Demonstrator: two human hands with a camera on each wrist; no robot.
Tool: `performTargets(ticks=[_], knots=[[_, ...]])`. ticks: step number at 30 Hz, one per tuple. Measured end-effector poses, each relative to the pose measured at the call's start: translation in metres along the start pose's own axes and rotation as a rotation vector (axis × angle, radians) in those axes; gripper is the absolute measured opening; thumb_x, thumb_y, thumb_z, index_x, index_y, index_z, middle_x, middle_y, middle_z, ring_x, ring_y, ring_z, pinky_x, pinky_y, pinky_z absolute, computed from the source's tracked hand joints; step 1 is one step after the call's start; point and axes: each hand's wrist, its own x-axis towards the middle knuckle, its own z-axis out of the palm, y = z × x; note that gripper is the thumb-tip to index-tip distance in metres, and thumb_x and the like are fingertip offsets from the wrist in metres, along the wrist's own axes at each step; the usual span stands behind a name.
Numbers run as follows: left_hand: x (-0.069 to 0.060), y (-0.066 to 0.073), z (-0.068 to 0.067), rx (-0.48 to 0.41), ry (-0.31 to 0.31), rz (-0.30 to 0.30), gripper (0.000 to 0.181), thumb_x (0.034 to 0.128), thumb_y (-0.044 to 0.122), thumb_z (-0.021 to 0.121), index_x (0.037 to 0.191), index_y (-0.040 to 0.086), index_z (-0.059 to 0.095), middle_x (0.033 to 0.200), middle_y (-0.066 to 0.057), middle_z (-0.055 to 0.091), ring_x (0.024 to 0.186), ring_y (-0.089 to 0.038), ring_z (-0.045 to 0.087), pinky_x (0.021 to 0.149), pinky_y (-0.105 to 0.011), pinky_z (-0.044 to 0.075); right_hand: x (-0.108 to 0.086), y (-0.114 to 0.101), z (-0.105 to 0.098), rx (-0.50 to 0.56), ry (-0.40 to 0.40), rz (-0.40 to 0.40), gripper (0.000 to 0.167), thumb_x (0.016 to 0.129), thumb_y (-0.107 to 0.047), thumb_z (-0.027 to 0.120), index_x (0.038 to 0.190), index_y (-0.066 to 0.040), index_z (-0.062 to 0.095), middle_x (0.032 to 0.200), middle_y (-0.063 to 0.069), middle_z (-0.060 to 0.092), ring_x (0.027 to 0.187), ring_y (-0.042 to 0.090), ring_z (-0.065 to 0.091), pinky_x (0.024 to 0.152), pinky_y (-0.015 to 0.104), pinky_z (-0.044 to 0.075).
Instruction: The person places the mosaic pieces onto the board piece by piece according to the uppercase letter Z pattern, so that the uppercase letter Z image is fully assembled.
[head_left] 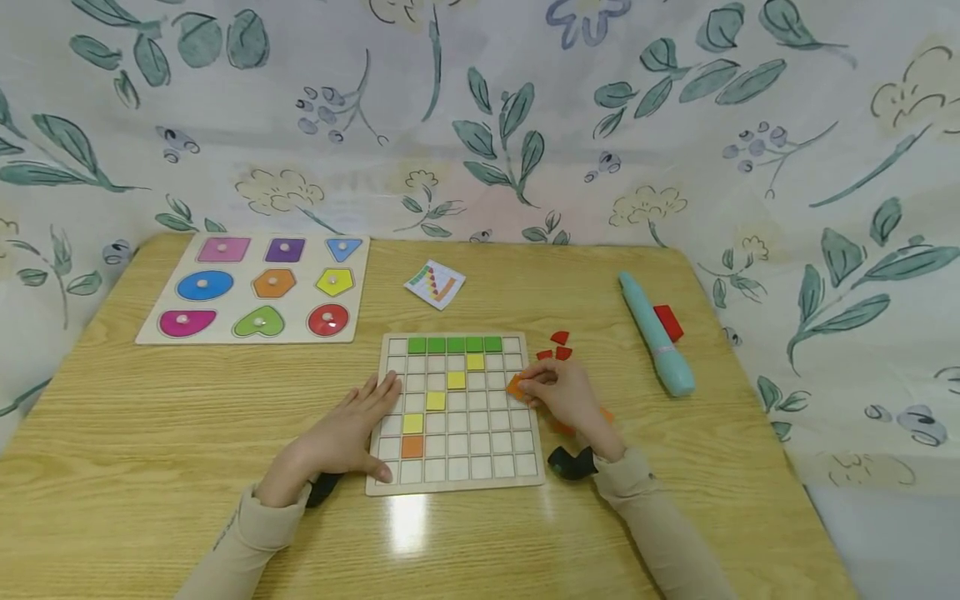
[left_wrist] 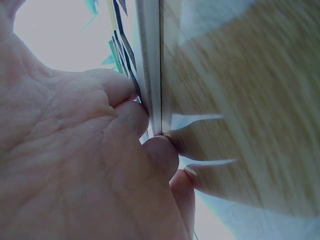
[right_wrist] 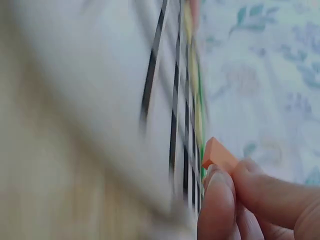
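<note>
A wooden grid board [head_left: 480, 470] lies on the table in front of me. Green square tiles [head_left: 455, 345] line part of its top row, yellow tiles [head_left: 435, 401] step down diagonally to the left, and one orange tile [head_left: 412, 447] sits below them. My left hand [head_left: 341, 433] rests along the board's left edge with its fingers extended. Between thumb and fingers, my right hand [head_left: 562, 396] pinches an orange square tile [right_wrist: 220, 156] over the board's right edge. More orange pieces [head_left: 606, 414] lie partly hidden under the right wrist.
Red pieces [head_left: 559, 337] lie right of the board. A printed pattern card [head_left: 435, 284] is behind it. A knobbed shape puzzle [head_left: 253, 335] occupies the back left. At the right lie a teal pen-shaped object [head_left: 656, 333] and a red block [head_left: 668, 322]. A patterned cloth [head_left: 420, 183] hangs behind the table.
</note>
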Motion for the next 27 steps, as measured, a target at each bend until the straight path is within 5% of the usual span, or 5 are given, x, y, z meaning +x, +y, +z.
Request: performTargets(ticks=[4,13,20,27], knots=[[0.000,0.000,0.000,-0.004,0.000,-0.001,0.123,0.0623,0.040,0.087,0.153,-0.003,0.015,0.162,-0.022,0.007,0.148,-0.046,0.004,0.118,-0.063,0.008,0.000,-0.011,0.025,0.120,-0.141,0.024,0.019,0.090,-0.009,0.068,0.104,0.004,0.070,0.088,0.018,0.073,0.063,0.011,0.066,0.062,0.025,0.058],[0.000,0.001,0.000,-0.004,-0.001,0.006,0.123,0.0630,0.042,0.085,0.153,-0.004,0.016,0.162,-0.023,0.007,0.148,-0.047,0.004,0.117,-0.064,0.008,0.007,-0.044,0.085,0.191,-0.391,0.036,0.016,0.089,-0.008,0.068,0.103,0.001,0.069,0.081,0.008,0.069,0.063,0.009,0.066,0.063,0.026,0.060],[0.001,-0.001,0.002,0.018,-0.003,0.011,0.122,0.0634,0.043,0.085,0.153,-0.003,0.017,0.161,-0.023,0.008,0.148,-0.047,0.005,0.117,-0.065,0.010,0.022,-0.047,0.104,0.122,-0.413,-0.039,0.015,0.091,-0.010,0.066,0.102,0.000,0.070,0.088,0.014,0.071,0.065,0.007,0.065,0.064,0.024,0.059],[0.000,0.000,0.001,0.015,-0.012,-0.003,0.120,0.0646,0.041,0.085,0.153,-0.002,0.016,0.162,-0.021,0.007,0.149,-0.045,0.004,0.118,-0.064,0.009,0.013,-0.043,0.096,-0.094,-0.463,-0.163,0.008,0.091,-0.018,0.067,0.095,-0.012,0.071,0.088,0.000,0.072,0.071,0.002,0.060,0.065,0.016,0.051]])
